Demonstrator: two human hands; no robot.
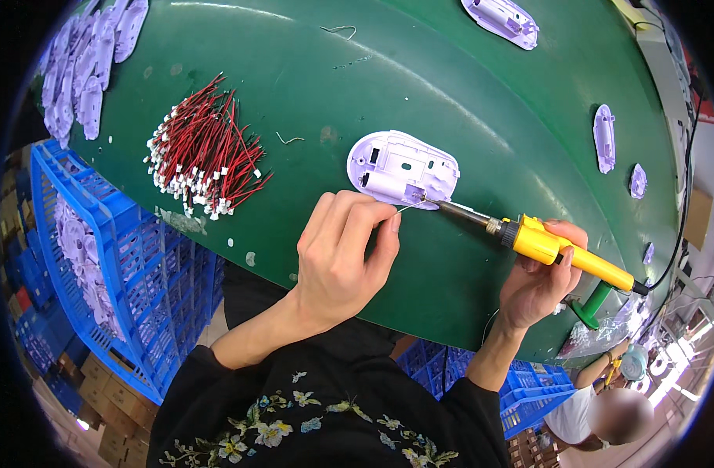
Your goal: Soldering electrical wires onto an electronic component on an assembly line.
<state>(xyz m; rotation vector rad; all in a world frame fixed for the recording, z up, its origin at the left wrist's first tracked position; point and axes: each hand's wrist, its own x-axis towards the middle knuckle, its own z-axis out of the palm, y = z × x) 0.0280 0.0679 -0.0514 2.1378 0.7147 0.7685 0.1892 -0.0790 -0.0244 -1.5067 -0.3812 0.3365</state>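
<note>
A lavender plastic shell (396, 160) lies on the green table with its inner side up. My right hand (540, 273) grips a yellow soldering iron (538, 240), whose dark tip meets the shell's near right part beside a small metal contact. Between thumb and forefinger, my left hand (345, 253) pinches a thin strand of solder wire (408, 207) that runs to the same spot. The exact joint at the tip is too small to make out.
A heap of red and black wires with white connectors (205, 152) lies left on the green table (310, 101). More lavender shells are piled far left (80, 66) and others lie at right. A blue crate (139, 265) stands at left. Another person (583, 413) is at lower right.
</note>
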